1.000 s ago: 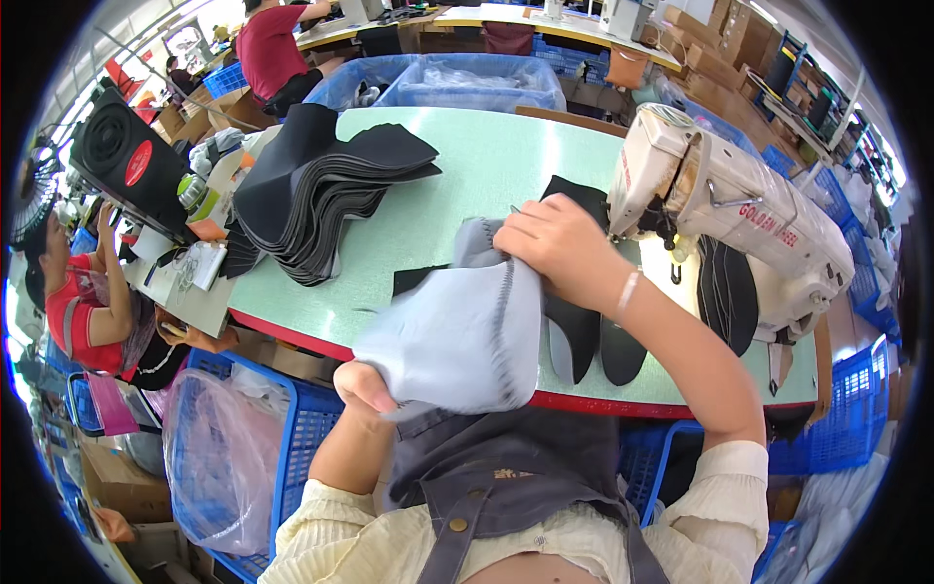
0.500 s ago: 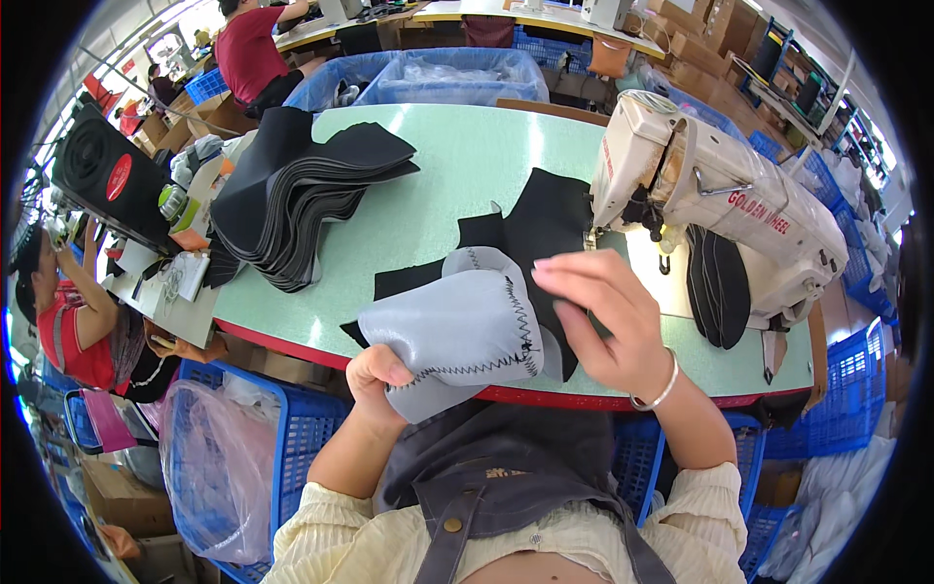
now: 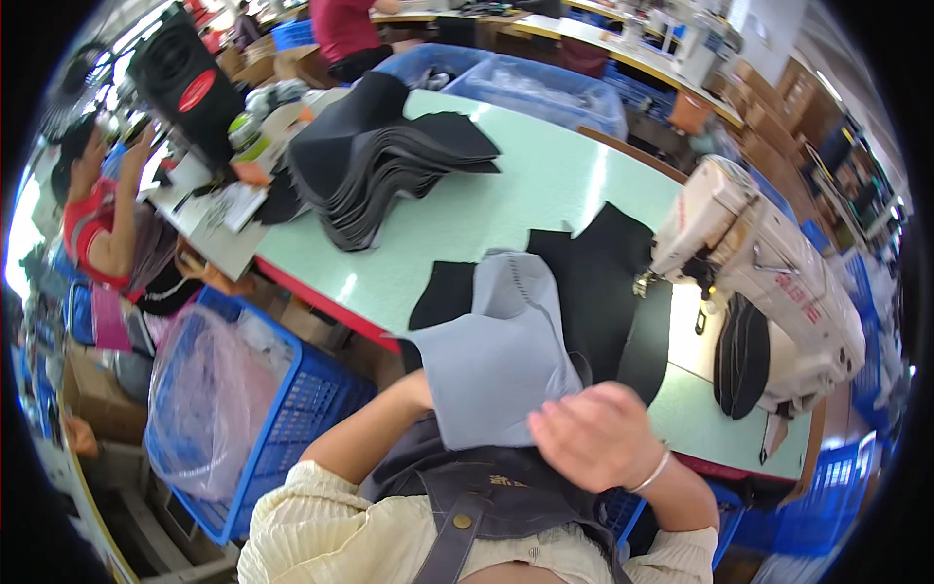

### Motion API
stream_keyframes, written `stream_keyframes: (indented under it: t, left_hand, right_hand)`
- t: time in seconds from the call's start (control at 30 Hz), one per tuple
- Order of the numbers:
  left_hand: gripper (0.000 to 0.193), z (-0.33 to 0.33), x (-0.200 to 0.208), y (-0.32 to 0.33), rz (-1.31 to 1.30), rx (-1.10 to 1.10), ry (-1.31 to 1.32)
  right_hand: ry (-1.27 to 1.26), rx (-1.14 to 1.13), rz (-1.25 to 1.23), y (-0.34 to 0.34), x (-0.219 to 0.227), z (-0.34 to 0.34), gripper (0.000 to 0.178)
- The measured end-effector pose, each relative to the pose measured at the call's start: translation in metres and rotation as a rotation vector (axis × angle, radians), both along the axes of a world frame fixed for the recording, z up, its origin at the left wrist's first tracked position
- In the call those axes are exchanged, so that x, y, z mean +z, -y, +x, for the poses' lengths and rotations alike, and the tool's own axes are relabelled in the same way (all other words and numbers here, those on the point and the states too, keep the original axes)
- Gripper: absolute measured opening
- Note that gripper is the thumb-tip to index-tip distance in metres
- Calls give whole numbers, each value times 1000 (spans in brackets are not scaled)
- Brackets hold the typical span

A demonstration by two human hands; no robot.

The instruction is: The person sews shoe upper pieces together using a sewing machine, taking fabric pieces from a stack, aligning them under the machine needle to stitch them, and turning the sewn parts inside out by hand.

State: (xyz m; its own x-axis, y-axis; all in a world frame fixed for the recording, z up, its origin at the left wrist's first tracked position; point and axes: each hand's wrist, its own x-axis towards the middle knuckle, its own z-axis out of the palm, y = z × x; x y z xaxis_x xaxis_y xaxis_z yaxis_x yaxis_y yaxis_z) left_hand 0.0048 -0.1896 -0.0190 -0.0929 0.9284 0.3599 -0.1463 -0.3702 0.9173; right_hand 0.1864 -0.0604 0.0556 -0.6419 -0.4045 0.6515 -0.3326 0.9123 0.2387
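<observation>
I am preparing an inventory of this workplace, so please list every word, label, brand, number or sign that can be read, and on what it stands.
I do not quote printed wording or brands; the marks stand here:
White sewing machine: red lettering, blurred.
Black speaker: red oval label, print too blurred to read.
Dark apron: pale-yellow mark, too small to read.
Grey stitched piece: no lettering visible.

Glossy pale-green table (image 3: 545,180) under bright glare (image 3: 597,180), cardboard boxes (image 3: 804,92) beyond
</observation>
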Motion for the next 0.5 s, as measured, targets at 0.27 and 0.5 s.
stream_keyframes:
  t: [0.27, 0.5]
  left_hand:
    - [78, -14, -38, -43, -22, 491, -587]
    - [64, 0, -58, -79, -36, 639, -910]
  right_hand:
    - [116, 195, 120, 62, -85, -10, 17]
    - [183, 212, -18, 68, -116, 1, 14]
